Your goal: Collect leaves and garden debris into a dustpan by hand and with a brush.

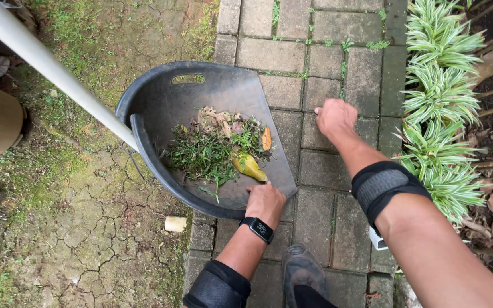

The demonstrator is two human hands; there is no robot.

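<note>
Here the left hand (265, 201) grips the near rim of a black dustpan (166, 97) resting tilted on the brick paving (326, 171), holding pulled weeds (206, 153) and a yellow leaf (249, 165). The right hand (334, 117) is closed in a loose fist over the bricks, whether on anything I cannot tell. Gathering seems underway; more debris needs a steady pan.

White pole (58, 71) crosses upper left; striped plants (443, 108) edge right; pavers (338, 51) centre; cracked mossy ground (87, 239) left; small pale cylinder (175, 223) there.
</note>
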